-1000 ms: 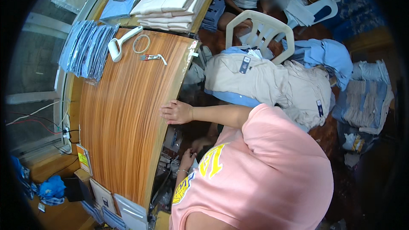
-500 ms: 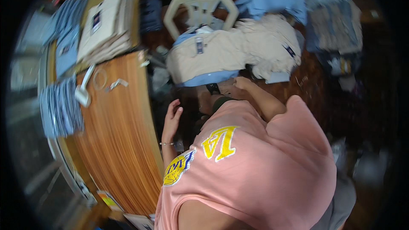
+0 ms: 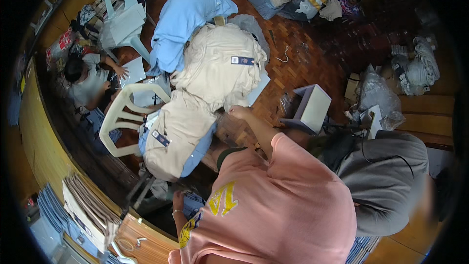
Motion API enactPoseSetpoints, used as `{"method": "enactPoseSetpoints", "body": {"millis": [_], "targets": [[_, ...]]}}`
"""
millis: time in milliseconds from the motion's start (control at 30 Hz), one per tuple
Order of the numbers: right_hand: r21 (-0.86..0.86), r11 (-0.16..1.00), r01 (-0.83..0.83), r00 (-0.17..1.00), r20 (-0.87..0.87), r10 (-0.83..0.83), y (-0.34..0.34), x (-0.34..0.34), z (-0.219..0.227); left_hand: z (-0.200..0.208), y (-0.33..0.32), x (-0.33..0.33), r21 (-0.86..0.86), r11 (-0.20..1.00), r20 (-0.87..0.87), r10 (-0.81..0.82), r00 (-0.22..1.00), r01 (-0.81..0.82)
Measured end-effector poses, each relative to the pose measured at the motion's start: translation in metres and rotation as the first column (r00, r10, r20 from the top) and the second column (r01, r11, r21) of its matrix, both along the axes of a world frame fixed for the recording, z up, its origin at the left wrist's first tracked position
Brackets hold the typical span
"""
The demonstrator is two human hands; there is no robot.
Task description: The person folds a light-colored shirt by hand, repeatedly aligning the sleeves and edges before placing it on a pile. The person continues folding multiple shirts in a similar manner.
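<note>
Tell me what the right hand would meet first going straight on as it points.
Probably the beige clothes, just ahead of the right hand; whether it would touch them or pass above is unclear.

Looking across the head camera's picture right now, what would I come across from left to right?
Folded blue garments → cream plastic chair → tagged cream garment → pale box → clear plastic bag.

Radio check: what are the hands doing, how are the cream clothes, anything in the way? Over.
Left hand by a blue bundle, right hand near cream garments; grips unclear. Garments heaped, tags showing. Pale chair left of them, not blocking right hand.
</note>
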State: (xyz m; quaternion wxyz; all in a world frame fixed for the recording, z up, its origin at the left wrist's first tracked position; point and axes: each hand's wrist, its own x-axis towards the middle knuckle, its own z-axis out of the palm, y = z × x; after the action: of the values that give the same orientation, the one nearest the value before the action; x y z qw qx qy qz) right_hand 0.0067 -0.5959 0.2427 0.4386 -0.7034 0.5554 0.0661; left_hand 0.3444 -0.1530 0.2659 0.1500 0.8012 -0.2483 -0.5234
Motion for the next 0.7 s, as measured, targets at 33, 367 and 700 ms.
{"method": "enactPoseSetpoints", "body": {"millis": [33, 367, 700], "targets": [[0.067, 0.996, 0.062, 0.993, 0.093, -0.068, -0.018, 0.002, -0.003, -0.026, 0.016, 0.011, 0.132, 0.989, -0.092, 0.077, 0.993, -0.065], [-0.302, 0.901, 0.313, 0.946, 0.014, -0.324, -0.135, 0.1, 0.013, 0.042, -0.026, 0.025, 0.005, 0.936, -0.125, 0.349, 0.929, -0.352], [-0.121, 0.964, -0.237, 0.971, -0.011, 0.237, -0.076, 0.033, -0.045, 0.075, -0.101, 0.013, -0.12, 0.974, -0.065, 0.183, 0.981, -0.189]]}}
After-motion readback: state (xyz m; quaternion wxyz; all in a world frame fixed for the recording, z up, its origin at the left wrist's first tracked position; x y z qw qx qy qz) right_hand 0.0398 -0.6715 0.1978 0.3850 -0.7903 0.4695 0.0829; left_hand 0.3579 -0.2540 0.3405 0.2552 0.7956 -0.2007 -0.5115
